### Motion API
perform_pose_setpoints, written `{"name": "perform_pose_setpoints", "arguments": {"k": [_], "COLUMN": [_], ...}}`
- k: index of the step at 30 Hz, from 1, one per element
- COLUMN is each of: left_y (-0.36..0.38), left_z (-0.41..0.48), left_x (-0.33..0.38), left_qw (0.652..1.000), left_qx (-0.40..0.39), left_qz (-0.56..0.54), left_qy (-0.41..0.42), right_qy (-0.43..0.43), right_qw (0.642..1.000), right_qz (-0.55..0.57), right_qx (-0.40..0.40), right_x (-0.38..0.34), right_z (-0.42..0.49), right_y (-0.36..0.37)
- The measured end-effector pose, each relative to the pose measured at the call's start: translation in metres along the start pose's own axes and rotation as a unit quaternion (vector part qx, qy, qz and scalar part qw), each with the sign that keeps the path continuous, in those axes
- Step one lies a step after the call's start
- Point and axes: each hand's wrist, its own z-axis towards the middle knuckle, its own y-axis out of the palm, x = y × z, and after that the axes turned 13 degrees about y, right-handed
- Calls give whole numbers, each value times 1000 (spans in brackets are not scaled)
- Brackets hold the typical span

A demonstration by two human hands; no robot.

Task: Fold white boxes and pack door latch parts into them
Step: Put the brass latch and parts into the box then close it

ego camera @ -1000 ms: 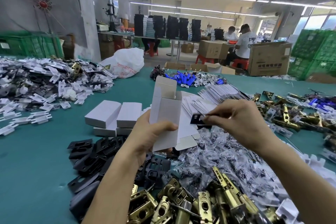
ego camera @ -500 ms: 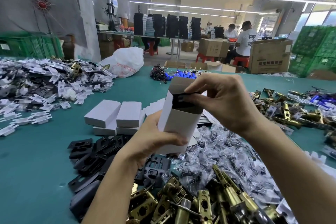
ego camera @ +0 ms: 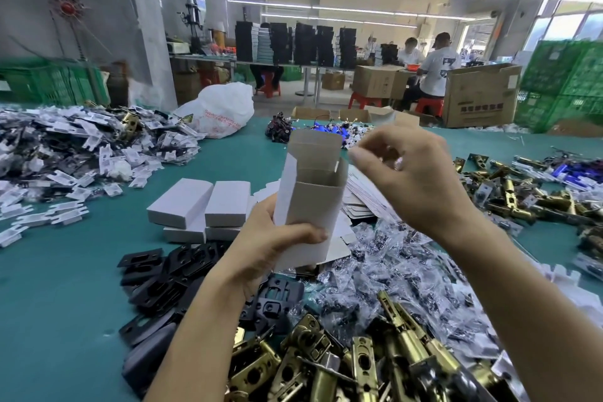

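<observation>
gripping the lower half of an upright white cardboard box [ego camera: 310, 206] with open top flaps, the left hand [ego camera: 270, 248] curled round its thin walls. the right hand [ego camera: 414, 179] hovered just right of the box mouth, fingers loosely bent, nothing visibly held. the box looked light and easily crushed, best held by its corners. below it lay brass latch bolts [ego camera: 326, 365], black metal plates [ego camera: 169, 274] and crinkly clear bags [ego camera: 391, 258].

The left hand [ego camera: 267, 248] grips a white box [ego camera: 310, 202] upright above the green desk [ego camera: 58, 287], with the thumb across its front and the top flap standing open. The right hand [ego camera: 411, 179] hovers just beside the open top, fingers loosely curled, with nothing visible in them. Closed boxes [ego camera: 195, 206] lie to the left; black plates [ego camera: 169, 274], small bags [ego camera: 391, 268] and brass latches [ego camera: 326, 362] are heaped below.
</observation>
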Motion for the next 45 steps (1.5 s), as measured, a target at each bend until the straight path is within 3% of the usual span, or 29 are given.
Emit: {"name": "perform_pose_setpoints", "arguments": {"k": [2, 4, 7, 9, 10, 15, 21, 25, 27, 30, 32, 34, 38, 42, 45], "left_y": [0, 0, 1, 2, 3, 3, 0, -2, 0, 1, 0, -1, 1, 1, 0], "left_z": [0, 1, 3, 4, 5, 7, 6, 5, 4, 3, 3, 3, 2, 2, 2], "left_x": [0, -1, -2, -3, -4, -8, -11, -12, -12, -12, -12, -11, -10, -8, -8], "left_qw": [999, 996, 988, 984, 982, 982, 986, 988, 989, 989, 990, 991, 995, 996, 996], "left_qx": [37, 82, 127, 135, 137, 138, 138, 109, 85, 73, 70, 55, -2, -33, -43], "left_qz": [5, 11, 36, 75, 92, 110, 94, 108, 116, 120, 116, 110, 87, 81, 76], "left_qy": [3, 21, 74, 92, 92, 69, 20, -14, -32, -42, -44, -48, -48, -34, -26], "right_qy": [75, 146, 207, 227, 236, 265, 210, 171, 137, 140, 143, 123, 80, 50, 54], "right_qw": [997, 975, 877, 834, 828, 839, 912, 969, 981, 974, 976, 979, 956, 947, 964], "right_qz": [-9, -111, -239, -256, -259, -234, -205, 37, 51, -31, 25, 122, 276, 309, 243], "right_qx": [7, -127, -362, -433, -437, -413, -286, -174, -126, -174, -165, -103, -60, -69, -90], "right_x": [18, 35, 54, 59, 60, 62, 49, 25, 18, 21, 22, 20, 8, -8, -14], "right_z": [-2, -8, -23, -34, -38, -38, -22, -20, -17, -18, -21, -24, -20, -17, -14], "right_y": [2, 5, 16, 27, 31, 37, 8, -16, -19, -10, -5, -4, -2, 0, 2]}}
